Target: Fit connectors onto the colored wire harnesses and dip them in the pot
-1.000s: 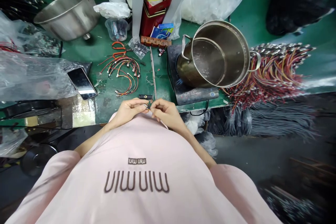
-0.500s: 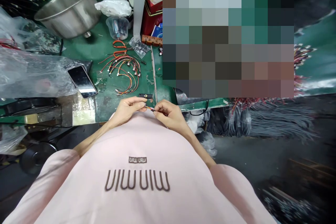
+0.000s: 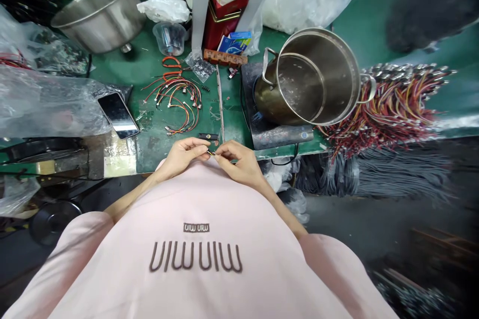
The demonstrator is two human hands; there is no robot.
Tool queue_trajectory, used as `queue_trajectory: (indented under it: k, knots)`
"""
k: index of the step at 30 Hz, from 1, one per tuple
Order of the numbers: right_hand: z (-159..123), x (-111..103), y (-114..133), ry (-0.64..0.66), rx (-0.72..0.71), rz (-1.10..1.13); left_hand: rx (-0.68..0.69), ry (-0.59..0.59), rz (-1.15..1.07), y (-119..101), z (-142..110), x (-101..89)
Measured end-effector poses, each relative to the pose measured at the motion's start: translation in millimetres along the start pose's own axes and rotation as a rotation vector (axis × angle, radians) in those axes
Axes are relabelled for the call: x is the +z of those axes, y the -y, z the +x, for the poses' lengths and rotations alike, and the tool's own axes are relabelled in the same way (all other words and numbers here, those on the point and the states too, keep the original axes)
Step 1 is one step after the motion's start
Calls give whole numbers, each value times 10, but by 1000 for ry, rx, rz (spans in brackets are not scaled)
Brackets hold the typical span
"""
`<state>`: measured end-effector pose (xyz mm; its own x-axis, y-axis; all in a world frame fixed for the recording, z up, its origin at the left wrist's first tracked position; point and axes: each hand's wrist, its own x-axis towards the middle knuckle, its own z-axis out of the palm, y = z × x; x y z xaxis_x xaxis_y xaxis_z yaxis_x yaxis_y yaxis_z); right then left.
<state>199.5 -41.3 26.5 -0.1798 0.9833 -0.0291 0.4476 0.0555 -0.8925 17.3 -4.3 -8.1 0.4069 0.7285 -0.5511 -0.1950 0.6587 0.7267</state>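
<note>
**A:** What do the hands have?

**B:** Both are closed to a pinch. The left hand [image 3: 183, 155] and the right hand [image 3: 237, 159] meet at the fingertips on a short wire lead [image 3: 211, 152] with a tiny metal connector. They hold it over the front edge of the green counter [image 3: 112, 62], down and to the left of the stainless stock pot [image 3: 318, 77]. The fingers hide most of it, so I can't tell exactly how the end is being gripped.

**A:** What's closest to them?

**B:** A small black connector piece [image 3: 208, 136] lies on the counter just beyond the fingertips, also left of the pot. The pot itself sits on a dark induction cooker [image 3: 279, 134].

**A:** How much looks handled, and how much is left?

**B:** Left of the pot, a small, loose spread of thin red, orange and yellow wire leads [image 3: 175, 104] lies on the counter, their metal ends showing. Right of the pot, a far larger bundle of red and yellow wire leads [image 3: 389, 109] fans out, with a mass of grey cables [image 3: 392, 174] hanging below it. The small spread is only a fraction of that bundle. I can't count either one, and nothing shows whether the pieces differ.
</note>
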Motion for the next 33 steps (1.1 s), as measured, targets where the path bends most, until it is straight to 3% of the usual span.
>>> queue_trajectory:
  k: [10, 16, 25, 33]
  knots:
    - [-20, 3, -21, 29, 75, 10, -46, -7, -103, -14, 27, 16]
    - [-45, -28, -24, 66, -69, -56, -57, -38, -151, -38, 31, 24]
    - [-20, 59, -15, -64, -90, -137, 10, -12, -32, 7, 26, 14]
    - [83, 178, -10, -98, -124, -216, 47, 12, 26, 25, 12, 6]
